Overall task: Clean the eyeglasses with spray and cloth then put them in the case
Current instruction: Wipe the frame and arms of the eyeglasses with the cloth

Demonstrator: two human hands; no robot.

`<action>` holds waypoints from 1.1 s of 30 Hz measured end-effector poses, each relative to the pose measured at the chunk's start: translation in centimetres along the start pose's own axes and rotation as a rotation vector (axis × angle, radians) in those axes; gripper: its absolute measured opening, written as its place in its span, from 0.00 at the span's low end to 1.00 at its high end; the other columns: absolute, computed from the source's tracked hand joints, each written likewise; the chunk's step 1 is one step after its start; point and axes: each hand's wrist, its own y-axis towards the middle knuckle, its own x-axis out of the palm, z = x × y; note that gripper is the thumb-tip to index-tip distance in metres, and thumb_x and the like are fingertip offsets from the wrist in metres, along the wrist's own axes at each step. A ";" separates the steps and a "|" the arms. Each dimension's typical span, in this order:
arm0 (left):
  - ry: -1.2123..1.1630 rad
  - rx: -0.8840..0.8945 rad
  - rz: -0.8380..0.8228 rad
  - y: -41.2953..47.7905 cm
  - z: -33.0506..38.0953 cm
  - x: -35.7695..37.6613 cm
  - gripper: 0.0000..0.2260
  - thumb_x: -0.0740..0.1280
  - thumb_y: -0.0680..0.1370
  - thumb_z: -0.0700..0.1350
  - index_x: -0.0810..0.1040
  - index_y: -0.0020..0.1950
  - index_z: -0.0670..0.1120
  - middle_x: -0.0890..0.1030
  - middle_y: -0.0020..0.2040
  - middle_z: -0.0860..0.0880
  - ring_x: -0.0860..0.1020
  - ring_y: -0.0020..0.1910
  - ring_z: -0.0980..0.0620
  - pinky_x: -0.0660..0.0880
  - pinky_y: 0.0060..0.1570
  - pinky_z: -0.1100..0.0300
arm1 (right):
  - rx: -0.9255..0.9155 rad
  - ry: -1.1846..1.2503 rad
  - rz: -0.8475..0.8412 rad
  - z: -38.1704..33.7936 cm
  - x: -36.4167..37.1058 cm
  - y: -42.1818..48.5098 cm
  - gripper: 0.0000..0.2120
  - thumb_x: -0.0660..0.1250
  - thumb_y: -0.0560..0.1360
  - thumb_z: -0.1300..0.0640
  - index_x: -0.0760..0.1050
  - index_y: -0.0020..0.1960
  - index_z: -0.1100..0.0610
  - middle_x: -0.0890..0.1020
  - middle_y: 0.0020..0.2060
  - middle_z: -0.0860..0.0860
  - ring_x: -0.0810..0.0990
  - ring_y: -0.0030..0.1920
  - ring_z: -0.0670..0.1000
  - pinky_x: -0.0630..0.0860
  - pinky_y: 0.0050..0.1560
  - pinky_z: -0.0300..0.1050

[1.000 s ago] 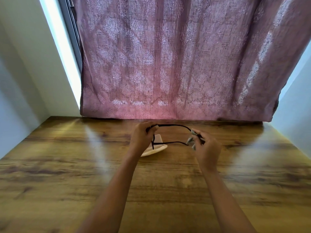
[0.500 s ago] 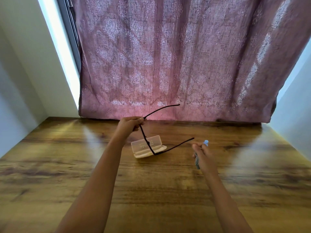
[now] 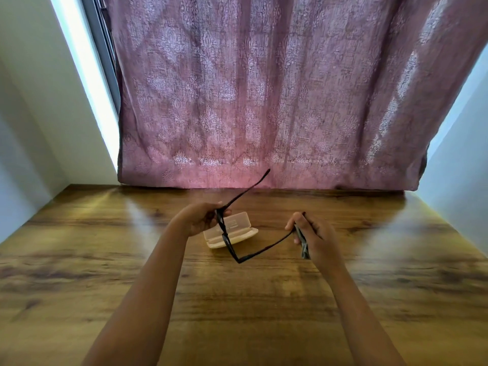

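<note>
Black-framed eyeglasses (image 3: 229,244) hang in the air above the table, both temples unfolded. My left hand (image 3: 199,219) grips the frame's upper end, where one temple points up toward the curtain. My right hand (image 3: 314,237) pinches the tip of the other temple and also holds a grey cloth (image 3: 303,247), folded against the palm. A pale translucent case (image 3: 232,231) lies open on the table just behind the glasses, between my hands. No spray bottle shows in this view.
The wooden table (image 3: 237,299) runs wide to both sides and toward me. A mauve patterned curtain (image 3: 264,101) hangs down to its far edge. White walls close in on the left and right.
My right hand, apart from the glasses half a second ago, has come up and taken the lower temple tip. My left hand has lowered slightly with the frame. A second ago both hands held the frame close together.
</note>
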 end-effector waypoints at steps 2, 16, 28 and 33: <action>0.072 0.028 0.029 0.0 -0.4 0.5 0.10 0.60 0.80 0.42 0.78 0.50 0.38 0.84 0.36 0.48 0.75 0.26 0.60 0.71 0.24 0.71 | 0.005 0.032 -0.024 -0.4 0.2 0.2 0.18 0.56 0.77 0.53 0.74 0.37 0.64 0.71 0.23 0.52 0.69 0.22 0.42 0.63 0.25 0.30; 0.654 0.816 0.289 -5.5 -1.0 3.4 0.09 0.62 0.78 0.44 0.80 0.55 0.47 0.83 0.48 0.48 0.78 0.38 0.52 0.77 0.42 0.55 | 0.251 0.342 0.021 -0.9 0.5 1.6 0.17 0.57 0.78 0.52 0.73 0.34 0.56 0.73 0.20 0.46 0.69 0.20 0.43 0.64 0.19 0.34; 1.200 1.014 0.246 -6.9 -1.0 4.3 0.08 0.70 0.73 0.52 0.82 0.50 0.54 0.79 0.51 0.61 0.70 0.30 0.65 0.66 0.36 0.69 | 0.377 0.765 0.023 -0.7 -0.3 3.3 0.17 0.54 0.79 0.54 0.70 0.33 0.57 0.71 0.19 0.47 0.67 0.20 0.42 0.64 0.20 0.33; 1.282 1.034 0.382 -6.3 -2.7 5.0 0.08 0.66 0.76 0.50 0.83 0.49 0.50 0.81 0.49 0.58 0.78 0.36 0.56 0.64 0.33 0.64 | 0.539 0.310 0.134 0.0 0.0 2.4 0.15 0.57 0.78 0.49 0.74 0.40 0.57 0.72 0.25 0.50 0.70 0.24 0.46 0.67 0.24 0.38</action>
